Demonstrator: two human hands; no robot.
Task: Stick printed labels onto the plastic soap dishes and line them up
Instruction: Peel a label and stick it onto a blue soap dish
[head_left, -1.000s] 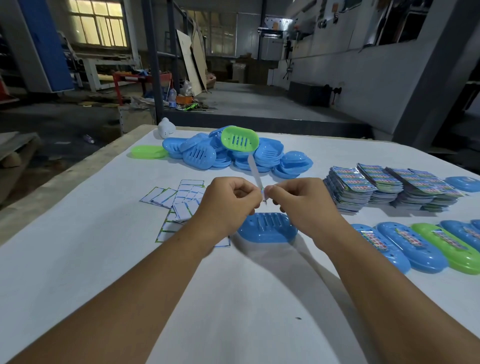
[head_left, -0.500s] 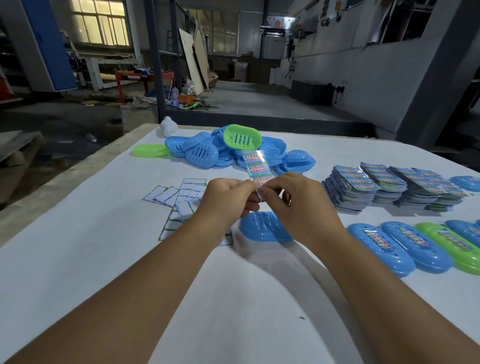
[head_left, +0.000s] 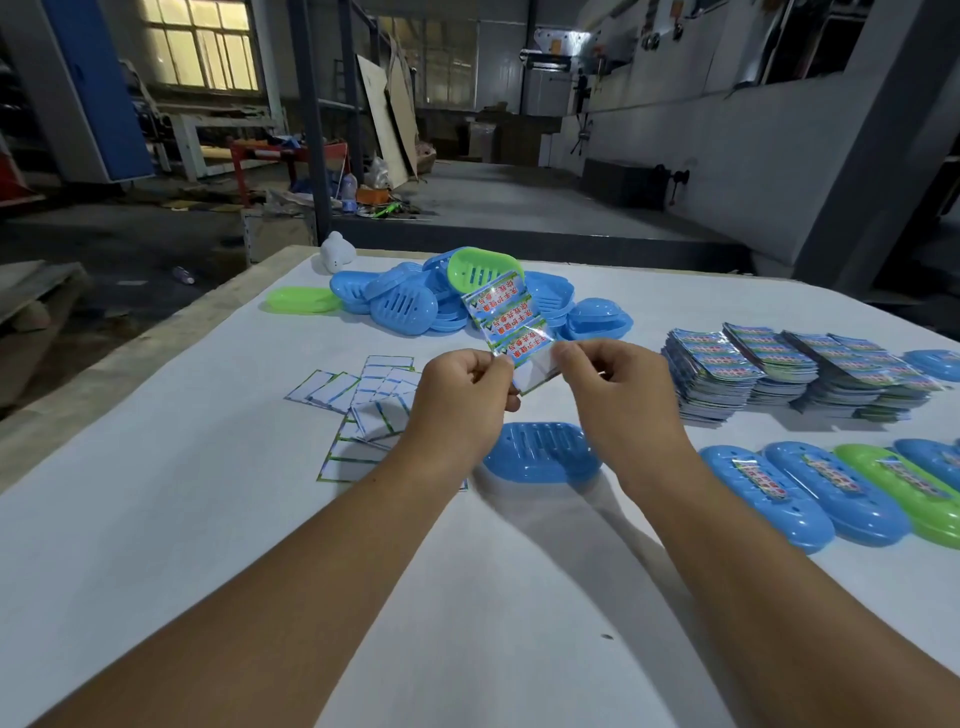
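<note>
**Label pinched between both hands above a blue dish**

Label (head_left: 506, 322), printed in green, red and blue, stands raised off the table (head_left: 156, 519), held at its near end by both hands. The left hand (head_left: 462, 389) has its fingers curled in, thumb and forefinger pinching the label's near left corner. The right hand (head_left: 605, 384) is curled likewise, its fingertips pinching the pale backing (head_left: 537, 371) at the label's near right edge, where the clear sheet looks partly parted from the print. The two pinches sit close together, nearly touching.

Directly below the fingers, on the table, lies a blue dish (head_left: 540, 452), slotted side up, bare of any label. It sits between the two wrists and touches neither.

Left of the left hand's knuckles lie scattered white backing slips (head_left: 363, 410) with green-blue borders, some overlapping.

Beyond the fingertips, past the raised label, is a pile (head_left: 410, 306) of blue dishes with a green one (head_left: 480, 270) on top; a single flat green dish (head_left: 304, 300) lies to the left of that pile, and a small white object (head_left: 336, 252) stands at the table's far edge.

Right of the right hand are stacks (head_left: 779, 369) of printed labels. Nearer than those, a row of labelled dishes (head_left: 841, 493) lies side by side, blue, blue, green, then more blue toward the frame edge.
</note>
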